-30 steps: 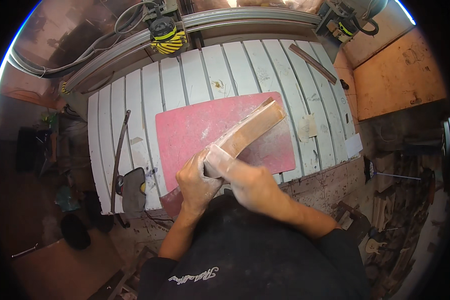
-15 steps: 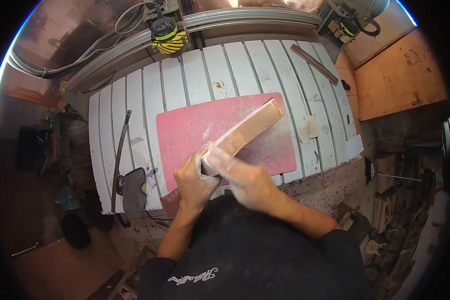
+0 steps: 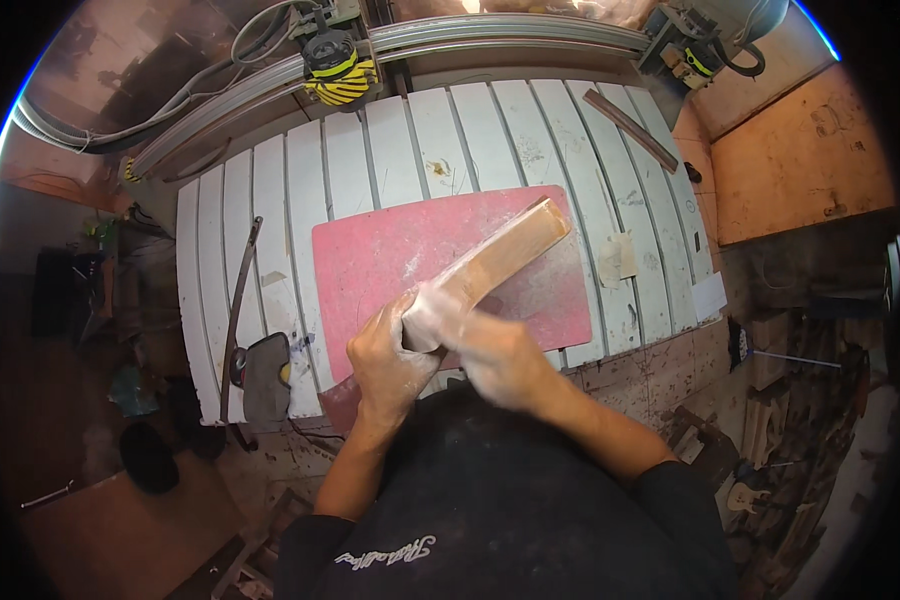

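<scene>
A pale, flat-sided piece of wood (image 3: 520,245), bent or curved along its length, slants up to the right over a dusty pink mat (image 3: 365,265). Its near end is gripped by my left hand (image 3: 378,350), whose fingers wrap around it; white dust coats the skin. My right hand (image 3: 505,365) lies against the wood close to that end, smeared by motion. Because of the blur, I cannot make out its fingers or whether anything is between them and the wood.
Under the mat is a white slatted table (image 3: 400,150). Dark strips lie at its left (image 3: 242,300) and far right (image 3: 630,130). A grey cloth-like item (image 3: 267,380) sits at the near left corner. A metal rail (image 3: 500,35) carrying machine heads spans the back.
My right hand has shifted slightly along the wood's near end, still blurred. The left hand and the wood stay nearly in place.
</scene>
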Available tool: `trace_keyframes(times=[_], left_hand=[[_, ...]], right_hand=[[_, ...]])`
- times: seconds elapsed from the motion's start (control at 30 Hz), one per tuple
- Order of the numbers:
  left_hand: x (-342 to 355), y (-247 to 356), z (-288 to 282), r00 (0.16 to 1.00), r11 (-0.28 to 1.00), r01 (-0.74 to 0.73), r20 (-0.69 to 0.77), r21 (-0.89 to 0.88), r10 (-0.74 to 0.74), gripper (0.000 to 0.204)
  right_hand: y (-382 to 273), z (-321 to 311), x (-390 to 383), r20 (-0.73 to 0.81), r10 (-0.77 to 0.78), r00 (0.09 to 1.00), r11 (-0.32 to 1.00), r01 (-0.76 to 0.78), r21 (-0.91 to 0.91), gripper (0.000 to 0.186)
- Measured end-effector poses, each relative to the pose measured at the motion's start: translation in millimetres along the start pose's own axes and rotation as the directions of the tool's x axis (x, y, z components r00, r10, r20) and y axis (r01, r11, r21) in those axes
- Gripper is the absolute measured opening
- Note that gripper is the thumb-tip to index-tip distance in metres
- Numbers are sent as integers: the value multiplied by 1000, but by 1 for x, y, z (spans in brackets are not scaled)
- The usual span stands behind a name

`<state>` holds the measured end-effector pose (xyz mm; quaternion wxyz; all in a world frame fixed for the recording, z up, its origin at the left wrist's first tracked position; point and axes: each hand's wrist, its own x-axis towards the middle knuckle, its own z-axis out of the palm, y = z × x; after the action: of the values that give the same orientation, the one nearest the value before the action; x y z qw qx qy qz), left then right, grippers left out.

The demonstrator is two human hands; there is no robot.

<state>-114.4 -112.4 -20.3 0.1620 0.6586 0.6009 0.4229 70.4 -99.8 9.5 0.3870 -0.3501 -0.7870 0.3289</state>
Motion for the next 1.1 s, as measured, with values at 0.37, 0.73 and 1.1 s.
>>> trace_keyframes(times=[0.37,0.73,1.1], left_hand=[[4,3,-2,1000,1000,8,29,-15,-7,51],[2,-3,-1,1000,999,-28,-1,-19,28,55],[7,4,-3,1000,1000,6,8,-1,-6,59]], right_hand=[[0,-5,2,-15,273,962,962,-273,-17,72],[-6,2,-3,6,152,988,988,-152,-12,64],[21,4,5,-97,123,988,990,-129,-55,63]])
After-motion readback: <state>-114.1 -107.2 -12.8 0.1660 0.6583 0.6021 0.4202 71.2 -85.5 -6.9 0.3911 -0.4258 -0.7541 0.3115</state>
